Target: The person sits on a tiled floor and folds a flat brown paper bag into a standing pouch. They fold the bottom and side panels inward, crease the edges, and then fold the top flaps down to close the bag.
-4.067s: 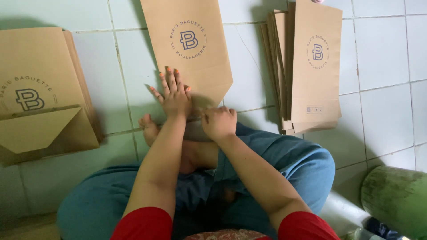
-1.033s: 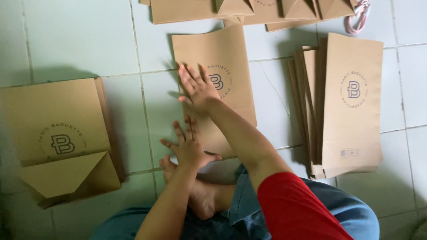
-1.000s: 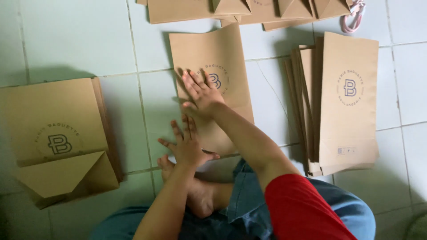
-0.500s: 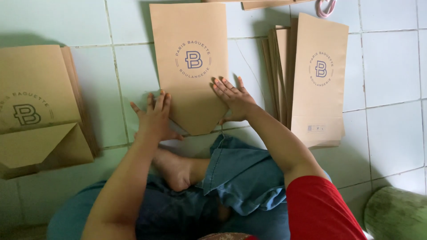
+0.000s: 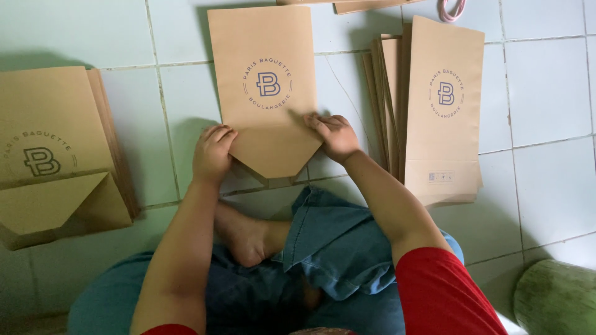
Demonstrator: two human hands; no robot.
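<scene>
Here a brown paper bag (image 5: 264,68) lies flat on the tiled floor (image 5: 546,93), straight ahead of the seated person, and serves as the landmark for the rest. Its near end is folded into a point (image 5: 276,155) aimed back at the person. The left hand (image 5: 212,152) rests on the bag's near left corner, fingers curled down onto the fold edge; the right hand (image 5: 335,133) presses the near right corner the same way, knuckles bent. The two hands are apart, one at each side of the point, each bearing on the paper rather than closed around it. Just behind the point, nearer the person, a bare foot (image 5: 245,232) lies on the floor between legs in blue jeans (image 5: 335,242). Right of the bag, just beside it, a stack of flat bags (image 5: 441,111) lies with several edges fanned out on its left side. Left of the bag, well apart, another stack (image 5: 53,149) carries a top bag whose near end is already folded into a triangular flap. Beyond the bag's far end, edges of more brown paper (image 5: 354,5) show at the top of the view, with a pink loop (image 5: 452,9) near them. Far to the right and nearer the person, a green rounded object (image 5: 555,301) sits on the floor.
</scene>
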